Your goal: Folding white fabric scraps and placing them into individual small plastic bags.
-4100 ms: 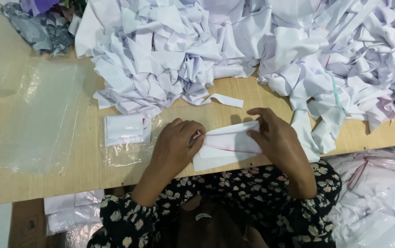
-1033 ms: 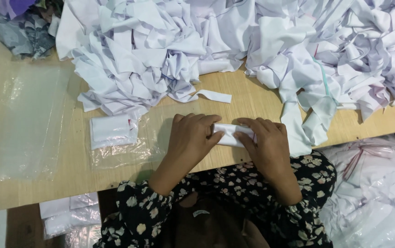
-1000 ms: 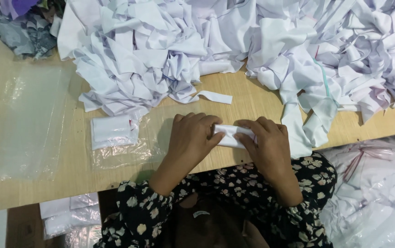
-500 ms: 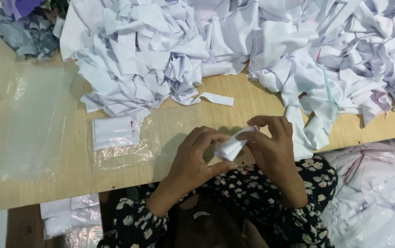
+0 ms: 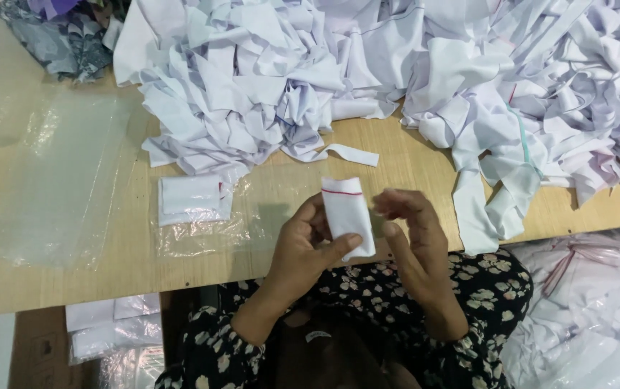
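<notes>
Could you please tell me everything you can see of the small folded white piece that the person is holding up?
The folded white piece looks like thin woven cloth, folded into a narrow upright rectangle with a fine red line across its upper end. It is raised above the wooden table edge, slightly tilted. The left hand pinches it, thumb across its lower front. The right hand is beside it with its fingers curled; whether they touch the piece is unclear.

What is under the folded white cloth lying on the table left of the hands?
The folded white cloth lies on a clear plastic bag, which is spread flat on the wooden table. The bag's crinkled edge shows below and right of the cloth; whatever lies directly beneath the cloth is covered.
</notes>
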